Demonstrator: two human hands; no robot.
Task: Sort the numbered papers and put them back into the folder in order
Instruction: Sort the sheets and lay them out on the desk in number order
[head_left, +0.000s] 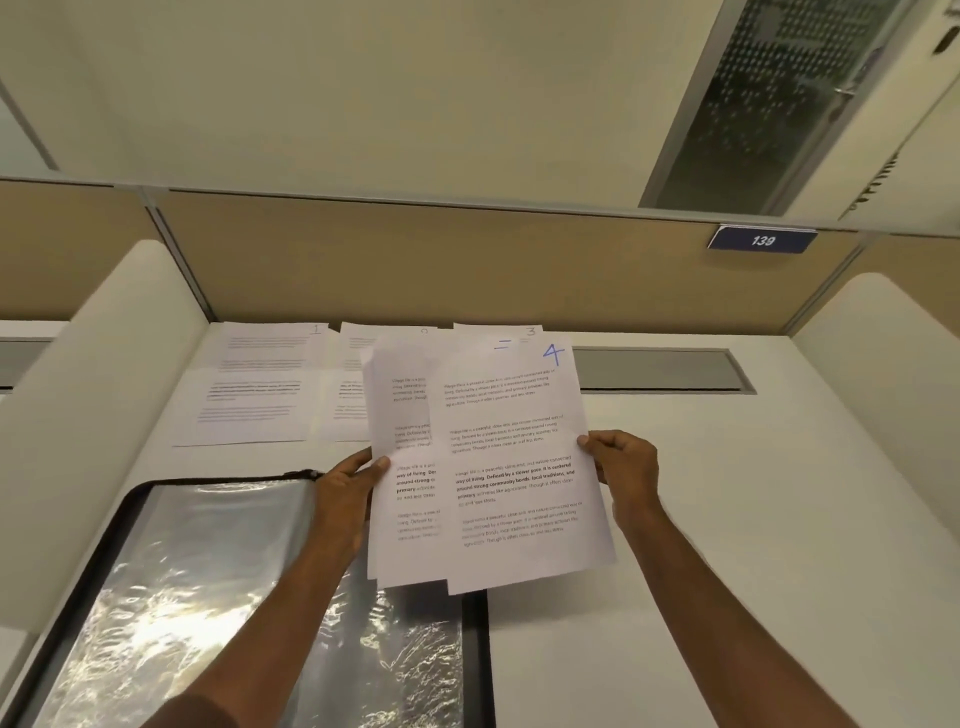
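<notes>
I hold a fan of printed papers above the desk. The front sheet (519, 467) bears a blue handwritten 4 at its top right. My right hand (626, 462) pinches that sheet's right edge. My left hand (345, 491) grips the left edge of the sheets behind it (402, 415). Flat on the desk at the back lie paper 1 (260, 384), a second paper (345, 395) partly hidden, and paper 3 (519, 330), of which only the top edge shows. The open folder (208, 597) with shiny clear sleeves lies at the lower left.
The white desk (753, 519) is bounded by white side dividers (104, 389) left and right and a tan partition (441, 260) behind. A grey cable slot (660, 370) sits at the back right. A blue sign reading 139 (762, 240) hangs on the partition.
</notes>
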